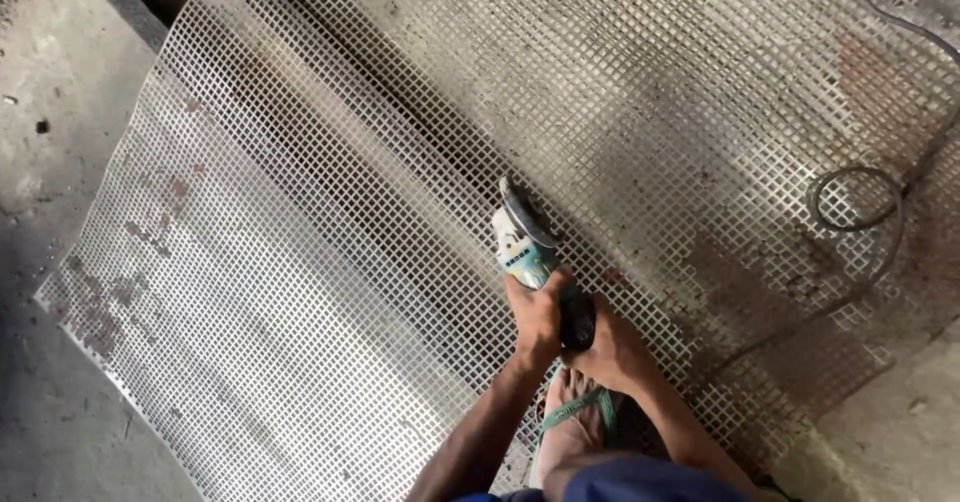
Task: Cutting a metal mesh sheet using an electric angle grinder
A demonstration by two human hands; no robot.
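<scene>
A green and white angle grinder [527, 245] rests its disc on a large perforated metal sheet [300, 262] lying on the floor. My left hand [537, 314] grips the grinder's body just behind the head. My right hand [612, 347] wraps the dark rear handle of the tool. The disc touches the sheet along a dark straight line [400, 92] that runs diagonally from the upper left down to the tool. My foot in a green-strapped sandal [572, 417] stands on the sheet just below my hands.
A grey power cable [868, 202] loops across the sheet at the right and runs off the top right. A dark bar end [130, 4] sticks out under the sheet at the top left. Bare concrete floor [40, 162] lies to the left.
</scene>
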